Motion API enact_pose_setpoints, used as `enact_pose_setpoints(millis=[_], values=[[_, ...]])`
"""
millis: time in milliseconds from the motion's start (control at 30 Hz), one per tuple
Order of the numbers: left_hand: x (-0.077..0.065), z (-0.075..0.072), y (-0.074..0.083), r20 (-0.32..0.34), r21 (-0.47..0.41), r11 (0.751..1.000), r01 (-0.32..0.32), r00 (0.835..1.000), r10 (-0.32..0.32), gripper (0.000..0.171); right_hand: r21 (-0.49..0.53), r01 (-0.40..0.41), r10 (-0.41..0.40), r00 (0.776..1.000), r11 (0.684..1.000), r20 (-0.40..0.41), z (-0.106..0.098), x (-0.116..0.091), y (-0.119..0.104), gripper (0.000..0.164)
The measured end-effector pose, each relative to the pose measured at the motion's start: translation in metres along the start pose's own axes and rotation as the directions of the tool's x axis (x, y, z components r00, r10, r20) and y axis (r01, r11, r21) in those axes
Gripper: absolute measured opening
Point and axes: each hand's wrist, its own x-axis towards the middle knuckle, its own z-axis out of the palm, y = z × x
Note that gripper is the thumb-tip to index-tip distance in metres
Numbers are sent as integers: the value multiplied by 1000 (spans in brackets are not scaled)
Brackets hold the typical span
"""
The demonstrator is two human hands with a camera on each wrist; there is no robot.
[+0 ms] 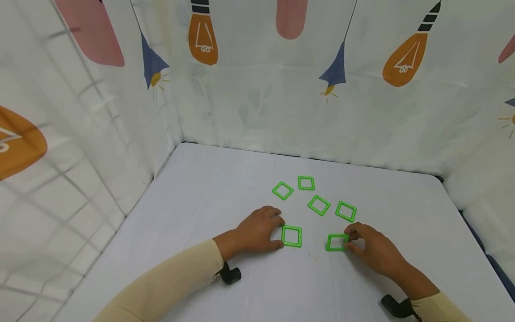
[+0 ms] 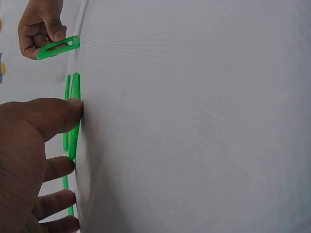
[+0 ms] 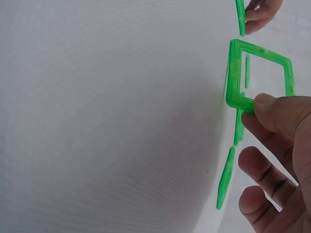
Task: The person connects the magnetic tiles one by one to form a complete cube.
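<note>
Near the middle of the table, my left hand holds the left side of a green square magnetic tile frame, index finger by one corner and thumb by the other. This tile lies flat on the cloth. To its right, my right hand pinches a second green square tile by one edge between thumb and fingers. That tile is tilted, close over the table, with a gap between it and the left one. In the right wrist view, the other fingers stay off it, loosely bent.
Several more green square tiles lie farther back: one at left, one at the rear, one in the middle and one at right. White cloth covers the table. Printed curtains hang behind and beside it.
</note>
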Motion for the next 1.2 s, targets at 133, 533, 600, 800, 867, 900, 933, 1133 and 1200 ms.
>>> enact_pose_setpoints(millis=[133, 533, 600, 800, 867, 900, 933, 1133, 1200], values=[[0, 0, 0, -4, -3, 1000, -4, 1000, 4, 52, -15, 25, -25, 999, 1000, -33, -1, 0, 1, 29], [0, 2, -2, -27, -5, 1000, -9, 1000, 9, 50, -43, 25, -29, 995, 999, -93, 0, 7, -3, 25], [0, 2, -2, -30, -5, 1000, -9, 1000, 9, 50, -42, 25, -29, 995, 999, -96, -2, 9, -5, 24], [0, 3, -3, -31, -17, 1000, -7, 1000, 7, 50, -46, 42, -47, 993, 998, -110, -3, 14, -10, 26], [1, 3, -3, -29, -22, 1000, -8, 1000, 7, 49, -48, 44, -49, 993, 998, -111, -3, 16, -11, 26], [1, 3, -3, -28, -24, 1000, -9, 1000, 8, 49, -47, 45, -50, 993, 998, -109, -3, 17, -11, 26], [1, 3, -3, -27, -25, 1000, -8, 1000, 7, 49, -46, 46, -51, 993, 998, -108, -2, 18, -12, 26], [0, 3, -3, -22, -25, 1000, -2, 1000, 1, 50, -35, 59, -63, 991, 998, -115, 1, 27, -15, 24], [0, 3, -3, -22, -26, 1000, -1, 1000, 0, 50, -39, 66, -71, 990, 997, -119, 3, 30, -16, 24]])
